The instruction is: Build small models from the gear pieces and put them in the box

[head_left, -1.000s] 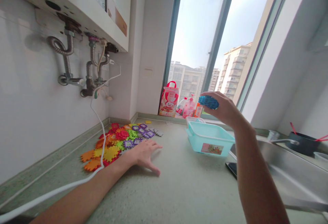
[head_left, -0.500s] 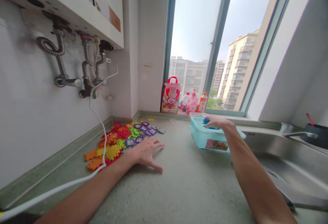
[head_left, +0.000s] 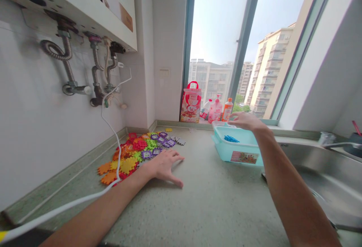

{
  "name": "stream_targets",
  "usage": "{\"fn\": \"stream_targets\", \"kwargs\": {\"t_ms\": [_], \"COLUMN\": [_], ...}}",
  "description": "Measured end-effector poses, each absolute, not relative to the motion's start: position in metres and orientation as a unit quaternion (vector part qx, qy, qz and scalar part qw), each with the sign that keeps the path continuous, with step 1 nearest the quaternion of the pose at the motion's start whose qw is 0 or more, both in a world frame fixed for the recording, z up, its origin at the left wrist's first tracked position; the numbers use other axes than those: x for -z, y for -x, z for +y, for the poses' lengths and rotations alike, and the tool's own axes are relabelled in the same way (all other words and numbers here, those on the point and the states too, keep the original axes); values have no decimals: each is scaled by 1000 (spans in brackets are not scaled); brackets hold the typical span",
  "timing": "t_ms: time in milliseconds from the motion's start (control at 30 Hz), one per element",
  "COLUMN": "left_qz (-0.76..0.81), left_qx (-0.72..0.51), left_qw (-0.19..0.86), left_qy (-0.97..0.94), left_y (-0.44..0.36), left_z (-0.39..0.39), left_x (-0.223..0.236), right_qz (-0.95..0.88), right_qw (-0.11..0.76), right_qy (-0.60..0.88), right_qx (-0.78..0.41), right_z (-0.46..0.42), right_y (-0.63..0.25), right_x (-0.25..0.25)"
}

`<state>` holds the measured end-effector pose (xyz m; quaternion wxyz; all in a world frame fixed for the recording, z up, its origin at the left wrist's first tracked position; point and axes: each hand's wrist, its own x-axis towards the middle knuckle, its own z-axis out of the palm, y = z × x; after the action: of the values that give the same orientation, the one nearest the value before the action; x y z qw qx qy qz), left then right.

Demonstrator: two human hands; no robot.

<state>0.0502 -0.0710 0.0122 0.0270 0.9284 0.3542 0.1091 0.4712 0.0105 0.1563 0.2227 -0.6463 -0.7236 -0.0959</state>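
The right hand (head_left: 245,120) hangs above the tub (head_left: 223,152), its grip loosely open with nothing seen in it. Blue pieces (head_left: 231,138) lie inside the tub. Left of the tub, the left hand (head_left: 165,166) spreads its fingers at the edge of the gears (head_left: 128,165), holding nothing visible. The cable (head_left: 93,195) crosses the gears, so a sweep or tug there could snag it and scatter some. A low wrist might knock the tub's rim, or the bottle (head_left: 227,111) behind the tub.
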Motion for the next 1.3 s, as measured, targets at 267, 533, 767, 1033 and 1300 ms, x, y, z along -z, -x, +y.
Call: {"fn": "stream_targets", "kwargs": {"t_ms": [267,533,767,1033,1300], "left_qz": [366,385,430,471,440], "left_qx": [-103,-97,-77,-72,-93], "left_qw": [22,15,61,29,-67], "left_qy": [-925,-918,-898,-879,-891], "left_y": [-51,-54,-57,-60,-64], "left_z": [-71,-71,-73,-75,-83], "left_x": [-10,-4,1,1,-10], "right_qz": [-625,-744,-885,-895,-897], "right_qw": [485,400,189,183,192], "right_qy": [547,479,425,407,396], "right_qx": [274,238,-19,-20,-37], "right_z": [-108,-100,-51,-42,-40], "right_y": [-414,-348,-330,-333,-336], "right_x": [-227,-161,14,32,37]}}
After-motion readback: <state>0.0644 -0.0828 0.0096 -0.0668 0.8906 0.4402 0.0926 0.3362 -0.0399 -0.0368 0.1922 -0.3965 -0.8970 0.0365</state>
